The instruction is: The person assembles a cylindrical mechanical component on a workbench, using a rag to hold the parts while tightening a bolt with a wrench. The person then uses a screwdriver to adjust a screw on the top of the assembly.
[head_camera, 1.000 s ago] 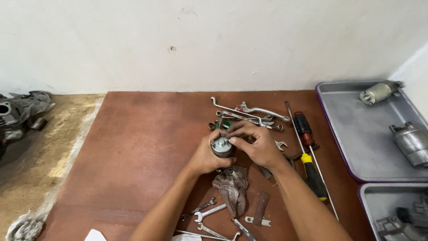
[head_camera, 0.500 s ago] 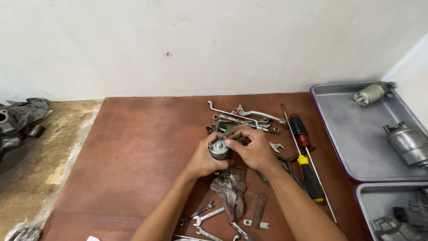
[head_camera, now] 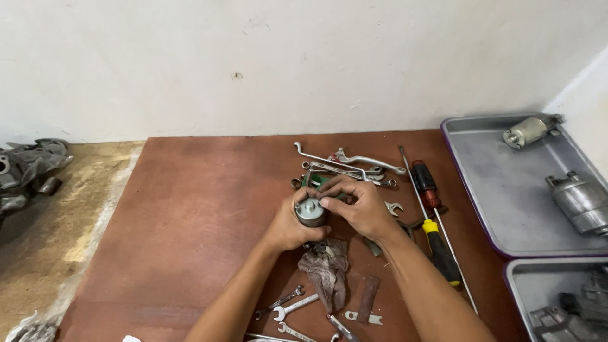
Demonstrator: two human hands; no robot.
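Note:
A small round grey metal part (head_camera: 311, 212) with a knob on top sits between both hands over the brown board (head_camera: 190, 221). My left hand (head_camera: 288, 225) wraps it from the left and below. My right hand (head_camera: 358, 206) covers it from the right, fingertips on its top rim. Just below the hands a dirty grey rag (head_camera: 326, 269) lies crumpled on the board.
Spanners (head_camera: 345, 166) lie behind the hands and more spanners (head_camera: 291, 308) near the front edge. A red screwdriver (head_camera: 423, 180) and a yellow-black screwdriver (head_camera: 442, 250) lie at right. Grey trays (head_camera: 500, 196) hold motor parts (head_camera: 579, 199). Greasy engine parts (head_camera: 28, 168) sit at left.
Both hands keep holding the round part in the same spot. The camera view has shifted slightly, so everything sits a bit lower in the picture.

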